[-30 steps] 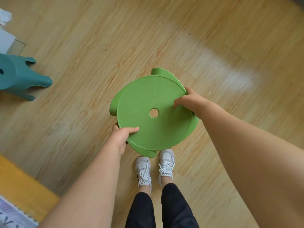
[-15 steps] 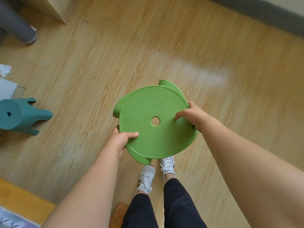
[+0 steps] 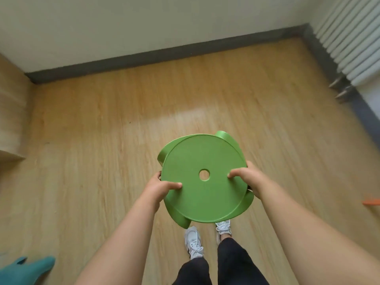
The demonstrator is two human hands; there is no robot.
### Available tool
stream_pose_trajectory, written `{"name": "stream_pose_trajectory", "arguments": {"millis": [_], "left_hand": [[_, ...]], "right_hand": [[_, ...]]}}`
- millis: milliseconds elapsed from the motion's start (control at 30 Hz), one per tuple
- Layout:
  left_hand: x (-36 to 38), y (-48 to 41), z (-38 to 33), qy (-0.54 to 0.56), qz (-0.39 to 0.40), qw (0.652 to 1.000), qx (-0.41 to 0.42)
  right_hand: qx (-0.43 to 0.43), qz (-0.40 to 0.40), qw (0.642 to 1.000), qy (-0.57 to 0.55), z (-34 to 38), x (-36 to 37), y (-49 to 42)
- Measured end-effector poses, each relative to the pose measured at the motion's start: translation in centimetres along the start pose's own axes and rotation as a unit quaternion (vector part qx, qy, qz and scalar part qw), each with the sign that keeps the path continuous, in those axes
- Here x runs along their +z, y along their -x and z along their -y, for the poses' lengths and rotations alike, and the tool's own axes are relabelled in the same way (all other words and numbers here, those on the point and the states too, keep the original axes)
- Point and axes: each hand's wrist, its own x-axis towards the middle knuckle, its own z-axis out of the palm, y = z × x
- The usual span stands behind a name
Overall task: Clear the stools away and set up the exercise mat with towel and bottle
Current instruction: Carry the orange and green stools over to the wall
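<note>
I carry a green plastic stool (image 3: pixel 197 159) with a round seat and a centre hole, lifted off the wooden floor in front of me. My left hand (image 3: pixel 158 187) grips the seat's left rim, thumb on top. My right hand (image 3: pixel 246 177) grips the right rim, thumb lying on the seat. A teal stool (image 3: pixel 26 270) lies at the bottom left corner, partly cut off by the frame. No mat, towel or bottle is in view.
A white wall with a grey skirting board (image 3: pixel 164 52) runs across ahead. A white radiator (image 3: pixel 353 38) hangs at the right. A wooden cabinet side (image 3: pixel 12 120) stands at the left. An orange object (image 3: pixel 371 202) pokes in at the right edge. My feet stand below the stool.
The view has swung up and turned toward the wall and corner. The teal stool slid to the bottom left. Both hands keep the same grip on the green stool.
</note>
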Motion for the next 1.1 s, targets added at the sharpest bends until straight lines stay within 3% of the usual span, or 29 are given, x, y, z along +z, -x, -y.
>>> {"name": "stream_pose_trajectory", "arguments": {"millis": [200,400,833,1100], "left_hand": [[11.0,4.4,-3.4,-0.144,0.106,0.983,0.034],[25.0,10.1,-2.3,-0.267,0.186,0.942,0.078],[58.0,24.0,9.8,-0.441,0.328,0.829,0.101],[73.6,29.8,16.6,-0.498,0.383,0.77,0.11]], "right_hand": [[0.018,-0.068,0.988,-0.141,-7.4,-10.8,5.8],[0.031,-0.144,0.951,-0.271,-17.6,-21.1,11.6],[0.073,-0.29,0.835,-0.462,-43.5,-42.7,23.0],[0.094,-0.354,0.764,-0.53,-54.6,-52.2,26.7]]}}
